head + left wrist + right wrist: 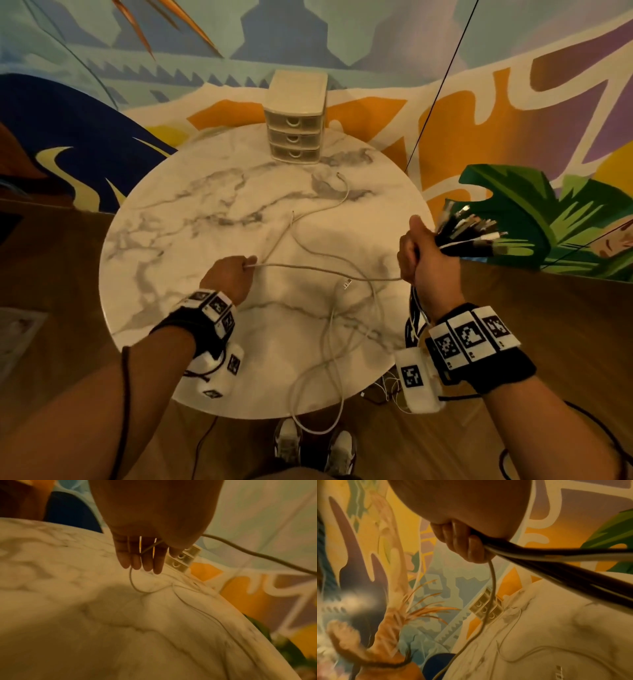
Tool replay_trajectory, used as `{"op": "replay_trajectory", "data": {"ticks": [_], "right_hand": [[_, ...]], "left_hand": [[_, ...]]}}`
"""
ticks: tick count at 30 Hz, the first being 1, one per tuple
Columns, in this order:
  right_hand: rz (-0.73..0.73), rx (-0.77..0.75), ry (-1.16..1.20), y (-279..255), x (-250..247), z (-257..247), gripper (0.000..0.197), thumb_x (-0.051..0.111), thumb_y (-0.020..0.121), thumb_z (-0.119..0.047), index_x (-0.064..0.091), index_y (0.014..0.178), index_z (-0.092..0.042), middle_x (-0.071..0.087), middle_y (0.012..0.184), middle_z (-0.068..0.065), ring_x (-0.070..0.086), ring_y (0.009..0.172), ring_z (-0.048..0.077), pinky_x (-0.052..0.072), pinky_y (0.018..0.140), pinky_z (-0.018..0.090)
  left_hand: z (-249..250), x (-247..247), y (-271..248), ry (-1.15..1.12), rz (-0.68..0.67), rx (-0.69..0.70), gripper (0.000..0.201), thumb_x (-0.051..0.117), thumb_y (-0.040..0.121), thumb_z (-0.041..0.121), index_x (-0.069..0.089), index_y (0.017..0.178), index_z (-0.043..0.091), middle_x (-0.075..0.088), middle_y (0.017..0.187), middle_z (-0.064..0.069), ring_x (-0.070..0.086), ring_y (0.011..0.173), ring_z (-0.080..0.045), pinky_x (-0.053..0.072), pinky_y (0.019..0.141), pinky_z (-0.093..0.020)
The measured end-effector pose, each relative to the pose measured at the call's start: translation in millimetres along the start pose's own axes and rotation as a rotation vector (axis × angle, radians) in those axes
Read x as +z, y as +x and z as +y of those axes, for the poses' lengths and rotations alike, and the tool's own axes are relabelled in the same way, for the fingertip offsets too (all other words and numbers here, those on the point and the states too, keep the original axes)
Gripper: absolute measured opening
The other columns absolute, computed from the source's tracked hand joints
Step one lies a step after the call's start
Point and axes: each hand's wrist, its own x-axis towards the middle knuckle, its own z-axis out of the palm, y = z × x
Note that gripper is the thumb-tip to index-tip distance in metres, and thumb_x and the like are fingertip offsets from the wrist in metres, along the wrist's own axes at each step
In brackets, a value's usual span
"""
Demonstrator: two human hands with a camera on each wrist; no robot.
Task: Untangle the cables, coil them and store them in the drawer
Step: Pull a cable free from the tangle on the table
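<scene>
My left hand (239, 270) pinches a white cable (325, 272) that stretches right across the marble table (212, 192) to my right hand (416, 253). The right hand grips a thick bundle of black and white cables (469, 233), plug ends fanning out past the table's right edge, the rest hanging below my wrist. In the left wrist view the white cable (147, 548) passes between my fingers (145, 559). In the right wrist view the fingers (465, 543) curl round the bundle (556, 561). More white cable (329, 359) loops over the near table edge. The drawer unit (296, 120) stands shut at the far edge.
A loose white cable end (337, 192) lies in front of the drawer unit, and a plug (347, 284) rests mid-table. A painted mural wall stands behind the table. A thin black wire (438, 89) hangs at the right. My shoes (315, 448) show below the table on the wooden floor.
</scene>
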Motion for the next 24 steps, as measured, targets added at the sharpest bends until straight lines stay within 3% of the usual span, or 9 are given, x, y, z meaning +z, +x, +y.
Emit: {"op": "replay_trajectory", "data": {"ticks": [4,7,8,10,14,17,19,22,24], "right_hand": [[-0.258,0.175,-0.341,-18,23,13,0.065,0.042,0.097,-0.043,0.048,0.038,-0.019,0.039,0.037,-0.005,0.033,0.036,0.007,0.028,0.051,0.023],[-0.431,0.271,-0.539,-27,46,27,0.057,0.037,0.098,-0.047,0.072,0.074,-0.009,0.043,0.032,-0.009,0.034,0.033,0.007,0.027,0.049,0.021],[-0.388,0.295,-0.546,-25,51,30,0.054,0.038,0.097,-0.050,0.072,0.087,-0.009,0.043,0.032,-0.011,0.034,0.032,0.007,0.027,0.048,0.021],[-0.290,0.321,-0.524,-19,56,35,0.049,0.042,0.093,-0.054,0.071,0.093,-0.014,0.042,0.032,-0.008,0.038,0.030,0.006,0.026,0.049,0.024],[-0.195,0.286,-0.343,-9,54,34,0.042,0.048,0.096,-0.038,0.066,0.064,-0.017,0.037,0.034,-0.005,0.033,0.030,0.006,0.026,0.048,0.028],[-0.103,0.174,-0.206,-5,46,27,0.044,0.040,0.101,-0.035,0.073,0.086,-0.010,0.041,0.042,0.002,0.032,0.033,0.005,0.026,0.038,0.018],[-0.081,0.140,-0.140,-3,38,23,0.045,0.037,0.102,-0.035,0.073,0.091,-0.009,0.047,0.050,0.010,0.031,0.035,0.007,0.024,0.036,0.016],[-0.087,0.140,-0.083,-3,32,18,0.046,0.036,0.102,-0.032,0.070,0.088,-0.004,0.052,0.056,0.017,0.028,0.033,0.007,0.022,0.035,0.016],[-0.083,0.145,-0.069,-5,31,16,0.046,0.037,0.102,-0.031,0.069,0.086,-0.002,0.053,0.058,0.018,0.026,0.032,0.007,0.021,0.034,0.016]], "left_hand": [[44,-7,-38,0.385,0.034,0.089,0.053,0.027,0.097,0.051,0.060,0.100,0.010,0.062,0.103,-0.012,0.060,0.091,-0.031,0.044,0.071,-0.032],[82,-12,-63,0.523,0.077,0.247,0.043,0.032,0.098,0.042,0.064,0.095,0.014,0.064,0.095,-0.008,0.063,0.087,-0.029,0.040,0.065,-0.030],[92,-12,-72,0.569,0.090,0.327,0.038,0.033,0.098,0.038,0.064,0.094,0.016,0.063,0.091,-0.006,0.063,0.084,-0.027,0.039,0.062,-0.029],[103,-10,-88,0.612,0.125,0.455,0.032,0.033,0.098,0.032,0.062,0.102,0.019,0.063,0.088,-0.004,0.062,0.079,-0.025,0.034,0.057,-0.030],[99,2,-100,0.432,0.180,0.573,0.033,0.046,0.093,0.029,0.048,0.123,0.015,0.059,0.106,-0.007,0.061,0.081,-0.028,0.031,0.051,-0.031],[78,16,-101,0.247,0.322,0.738,0.037,0.068,0.074,0.022,0.052,0.107,0.012,0.055,0.103,-0.010,0.057,0.076,-0.025,0.046,0.052,-0.030],[59,44,-107,0.245,0.205,0.908,0.032,0.062,0.080,0.027,0.052,0.107,0.014,0.056,0.106,-0.010,0.056,0.082,-0.023,0.052,0.062,-0.033],[32,96,-113,0.529,-0.315,1.071,0.044,0.045,0.092,0.041,0.040,0.129,0.018,0.043,0.137,-0.011,0.047,0.119,-0.028,0.047,0.092,-0.041],[15,116,-105,0.626,-0.416,1.077,0.044,0.043,0.090,0.040,0.042,0.130,0.021,0.040,0.144,-0.006,0.040,0.131,-0.027,0.041,0.103,-0.043]]}}
